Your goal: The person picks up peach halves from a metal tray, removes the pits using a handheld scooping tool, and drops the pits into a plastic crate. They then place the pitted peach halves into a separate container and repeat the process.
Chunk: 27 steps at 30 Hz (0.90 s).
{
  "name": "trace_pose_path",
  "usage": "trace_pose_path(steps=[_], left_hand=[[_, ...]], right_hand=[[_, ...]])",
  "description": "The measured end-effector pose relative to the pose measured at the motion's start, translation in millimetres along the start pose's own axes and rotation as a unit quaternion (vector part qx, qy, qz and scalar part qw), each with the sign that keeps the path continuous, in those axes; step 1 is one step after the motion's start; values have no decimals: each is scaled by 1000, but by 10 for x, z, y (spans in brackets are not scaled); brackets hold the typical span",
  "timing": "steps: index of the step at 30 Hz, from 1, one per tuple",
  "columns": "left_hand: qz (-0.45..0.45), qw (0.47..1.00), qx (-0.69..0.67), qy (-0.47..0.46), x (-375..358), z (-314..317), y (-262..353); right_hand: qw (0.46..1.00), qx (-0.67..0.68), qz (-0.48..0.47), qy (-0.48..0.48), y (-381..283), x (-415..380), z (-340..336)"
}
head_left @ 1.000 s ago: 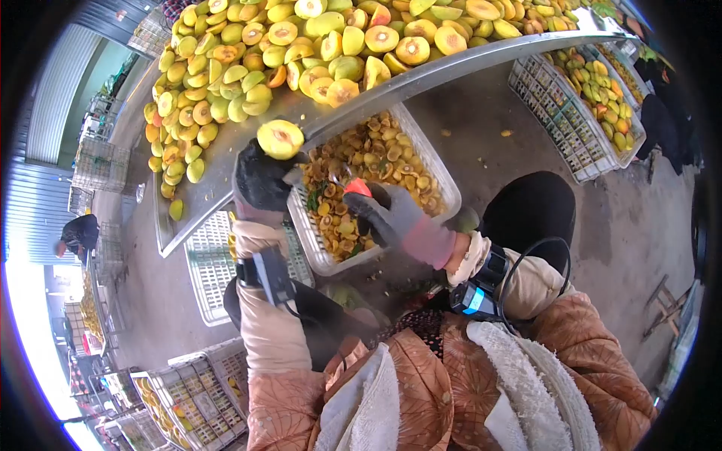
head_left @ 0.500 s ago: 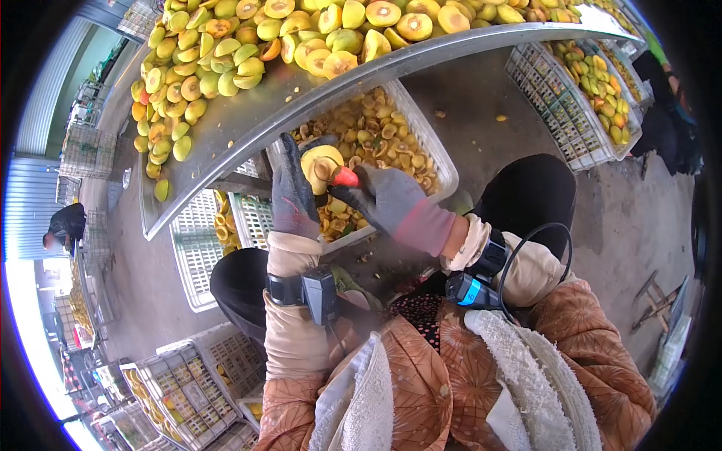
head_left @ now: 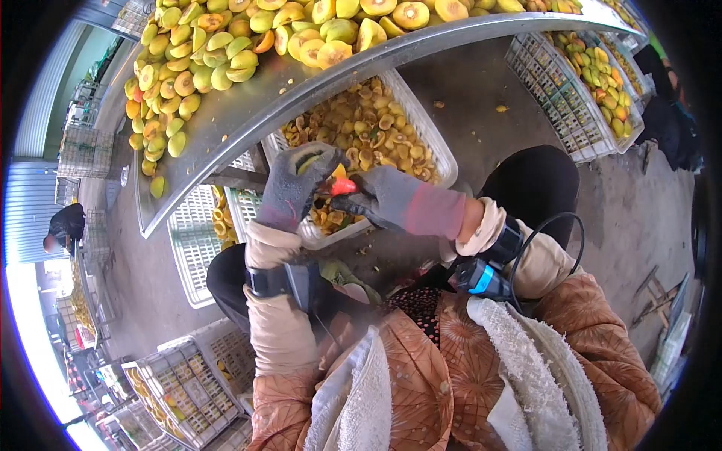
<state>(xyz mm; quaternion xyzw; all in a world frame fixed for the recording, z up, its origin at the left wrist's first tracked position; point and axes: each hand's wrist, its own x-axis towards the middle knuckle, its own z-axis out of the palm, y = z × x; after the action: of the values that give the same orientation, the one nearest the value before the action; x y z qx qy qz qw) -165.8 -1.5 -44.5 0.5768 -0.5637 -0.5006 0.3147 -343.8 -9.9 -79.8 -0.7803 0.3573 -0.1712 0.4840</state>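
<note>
My left hand point(head_left: 289, 188), in a grey glove, is closed around a yellow-green peach half point(head_left: 307, 162), which shows between the fingers. My right hand point(head_left: 391, 197), gloved in grey with a pinkish cuff, grips a small tool with a red handle point(head_left: 344, 186); its working end is hidden against the fruit. Both hands are close together above a white plastic crate point(head_left: 445, 161) of yellow fruit pieces point(head_left: 398, 135). Just beyond them runs the rim of a metal table point(head_left: 252, 113), which bears a heap of halved peaches point(head_left: 218, 56).
Another white crate point(head_left: 192, 252) stands to the left under the table edge. A crate of fruit point(head_left: 560, 105) is at the upper right, beside a person in dark clothes point(head_left: 665, 120). Stacked crates point(head_left: 184, 387) stand at lower left. Another person point(head_left: 68, 225) bends over at far left.
The peach half, whose cut face showed in my open-fingered left hand, is now turned and wrapped by the fingers. The red-handled tool stays in my right hand.
</note>
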Motion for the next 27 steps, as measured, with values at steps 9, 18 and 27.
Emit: trace_pose_path(steps=[9, 18, 27], left_hand=[[95, 836, -419, 340, 64, 444, -305], [88, 832, -438, 330, 5, 346, -283], [223, 921, -223, 229, 30, 224, -389]], right_hand=[[967, 248, 48, 24, -82, -55, 167], [988, 116, -94, 35, -30, -75, 259], [944, 305, 38, -119, -124, -99, 58]])
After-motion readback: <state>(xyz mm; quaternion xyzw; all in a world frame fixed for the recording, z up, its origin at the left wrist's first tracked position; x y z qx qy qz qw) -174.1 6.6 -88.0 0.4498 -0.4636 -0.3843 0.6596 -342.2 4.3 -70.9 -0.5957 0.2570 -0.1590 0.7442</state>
